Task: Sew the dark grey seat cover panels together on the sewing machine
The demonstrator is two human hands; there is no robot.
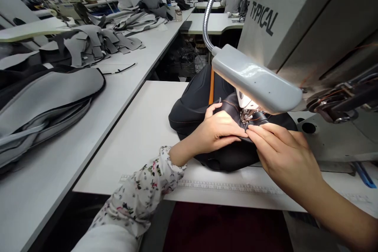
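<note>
"Black padded leather (206, 153), where's it sitting?"

"On the white sewing table (132, 126), seam under the presser foot (246, 116)."

"Hands?"

"Left hand (218, 130) palm-down, fingers gripping the leather; right hand (286, 153) angled in, fingertips (256, 134) pinching the same seam."

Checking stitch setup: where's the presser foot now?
In the head view, right of centre, the presser foot sits on the dark leather piece between the left hand and right hand, just below the grey lamp head.
</note>
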